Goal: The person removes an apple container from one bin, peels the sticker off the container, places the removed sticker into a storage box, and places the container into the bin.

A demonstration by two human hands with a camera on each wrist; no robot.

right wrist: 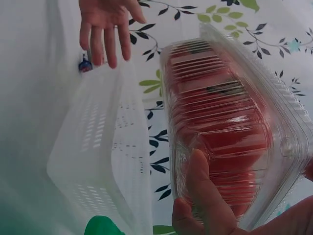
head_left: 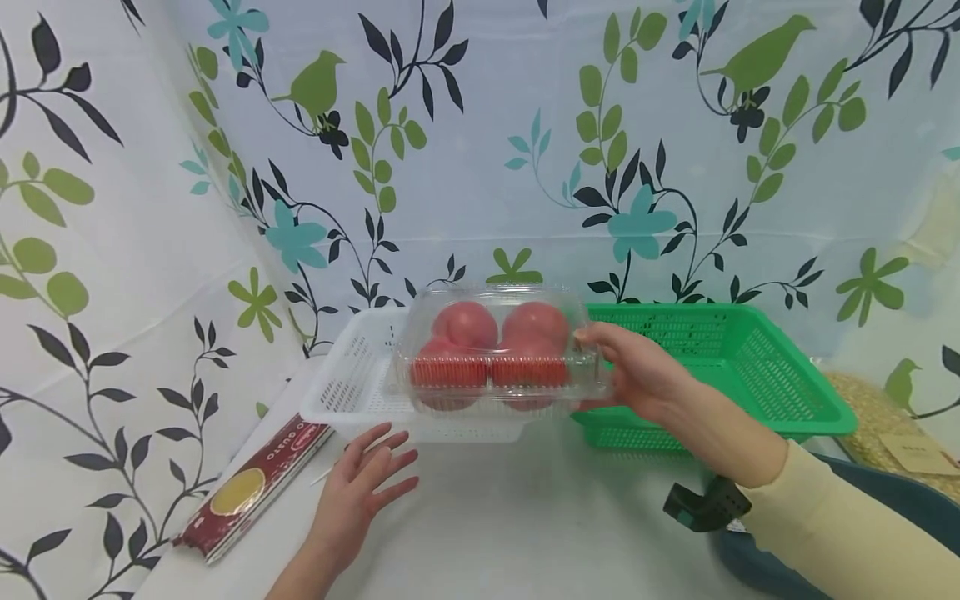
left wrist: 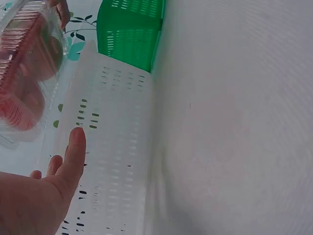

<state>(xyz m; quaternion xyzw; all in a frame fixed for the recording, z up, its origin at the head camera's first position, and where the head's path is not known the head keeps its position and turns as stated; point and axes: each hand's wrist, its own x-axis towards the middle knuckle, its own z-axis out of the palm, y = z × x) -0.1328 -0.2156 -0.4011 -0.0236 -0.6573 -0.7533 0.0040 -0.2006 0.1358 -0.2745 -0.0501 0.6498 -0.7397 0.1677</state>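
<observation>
My right hand (head_left: 637, 371) grips the right end of a clear plastic clamshell box (head_left: 491, 377), its lid closed. Several red tomatoes (head_left: 466, 325) sit inside the box. It is held up above a white perforated basket (head_left: 341, 379), partly blocking the view of it. In the right wrist view, fingers (right wrist: 198, 181) press against the ribbed side of the box. My left hand (head_left: 360, 483) is apart from the box, below and left of it, its fingers spread and holding nothing. In the left wrist view, the white basket (left wrist: 117, 93) lies beyond that hand.
A green perforated basket (head_left: 720, 425) stands right of the white one. A long dark-red packet (head_left: 255, 492) lies on the table at left. At right are a bag of yellowish grains (head_left: 862, 400) and a dark blue rounded object (head_left: 892, 508). Patterned cloth (head_left: 487, 200) hangs behind.
</observation>
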